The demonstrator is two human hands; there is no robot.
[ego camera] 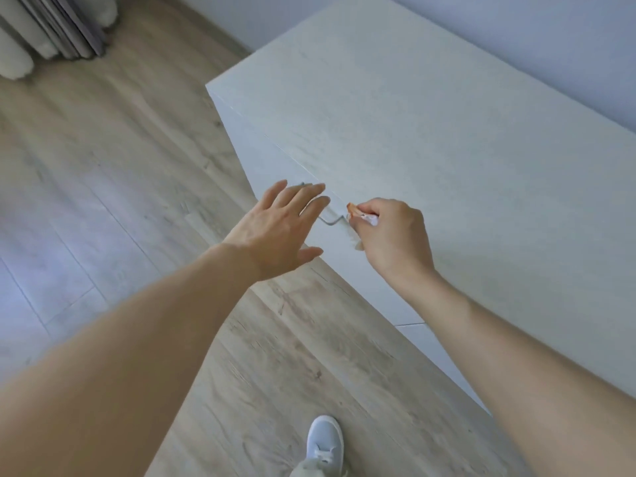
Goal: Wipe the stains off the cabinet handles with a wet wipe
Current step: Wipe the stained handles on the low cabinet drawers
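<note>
Two bare hands reach to a metal handle on a white cabinet. Left hand is spread open, fingers over the handle, holding nothing. Right hand is curled around a crumpled white wet wipe just beside the handle's near end.

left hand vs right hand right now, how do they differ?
The left hand is open with fingers spread; the right hand is curled shut on a white wipe. The left hand's fingers lie over the handle; the right hand sits at its other end. Both are at the cabinet front edge.
</note>
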